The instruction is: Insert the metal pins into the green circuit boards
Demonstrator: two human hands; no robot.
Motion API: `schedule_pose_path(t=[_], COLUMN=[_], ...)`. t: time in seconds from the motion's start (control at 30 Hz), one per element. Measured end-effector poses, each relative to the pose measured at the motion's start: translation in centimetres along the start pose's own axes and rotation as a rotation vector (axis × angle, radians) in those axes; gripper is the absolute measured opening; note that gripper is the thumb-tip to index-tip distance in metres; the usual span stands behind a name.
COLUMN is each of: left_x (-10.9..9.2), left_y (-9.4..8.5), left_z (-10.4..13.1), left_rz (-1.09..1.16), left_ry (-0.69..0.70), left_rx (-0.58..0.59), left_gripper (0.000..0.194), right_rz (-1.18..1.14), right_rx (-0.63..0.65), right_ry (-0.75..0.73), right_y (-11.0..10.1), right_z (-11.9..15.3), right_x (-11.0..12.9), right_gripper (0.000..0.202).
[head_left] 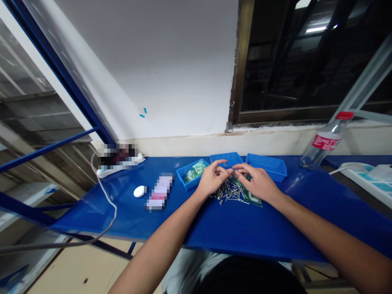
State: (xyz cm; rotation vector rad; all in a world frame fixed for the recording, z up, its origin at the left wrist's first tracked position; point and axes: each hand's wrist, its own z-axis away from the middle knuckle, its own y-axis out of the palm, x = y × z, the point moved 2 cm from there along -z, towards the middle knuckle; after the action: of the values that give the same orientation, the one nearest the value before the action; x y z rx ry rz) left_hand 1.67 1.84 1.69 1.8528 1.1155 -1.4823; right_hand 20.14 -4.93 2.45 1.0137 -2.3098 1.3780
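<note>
My left hand (212, 178) and my right hand (259, 183) meet above a pile of metal screws (228, 192) on the blue table (214, 228). The thumb and fingers of each are drawn together; what they pinch is too small to make out. Beneath my right hand lies a green-printed clear plastic bag (253, 199), partly covered by it. Left of the pile, a blue bin (189, 185) contains similar green-and-clear bags (196, 169). Behind my hands stands a second blue bin (225, 157), its inside mostly hidden. A third blue bin (269, 167) is behind my right hand.
On the left are a blurred-out flat pinkish item (160, 192), a white oval object (140, 191), and a power strip (121, 165) with a grey cable (114, 210). A red-capped plastic bottle (325, 141) leans at the back right, near a white-and-blue tray-like object (364, 179).
</note>
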Motion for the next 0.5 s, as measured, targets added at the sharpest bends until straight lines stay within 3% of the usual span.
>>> schedule_pose_path(t=[0.07, 0.17, 0.3, 0.5], left_x=[0.11, 0.39, 0.66, 0.81], left_y=[0.15, 0.43, 0.42, 0.02], left_z=[0.15, 0.21, 0.0, -0.24], left_rz=[-0.02, 0.018, 0.054, -0.021], left_ry=[-0.041, -0.049, -0.053, -0.021], left_rx=[0.037, 0.079, 0.041, -0.026], left_gripper=[0.064, 0.075, 0.08, 0.075], right_rz=[-0.004, 0.021, 0.058, 0.007], right_rx=[-0.035, -0.08, -0.112, -0.064], right_ry=[0.02, -0.063, -0.162, -0.128], right_y=[-0.14, -0.06, 0.3, 0.46], right_z=[-0.02, -0.1, -0.11, -0.11], right_x=[-0.05, -0.14, -0.14, 0.6], right_gripper=[0.025, 0.02, 0.018, 0.021])
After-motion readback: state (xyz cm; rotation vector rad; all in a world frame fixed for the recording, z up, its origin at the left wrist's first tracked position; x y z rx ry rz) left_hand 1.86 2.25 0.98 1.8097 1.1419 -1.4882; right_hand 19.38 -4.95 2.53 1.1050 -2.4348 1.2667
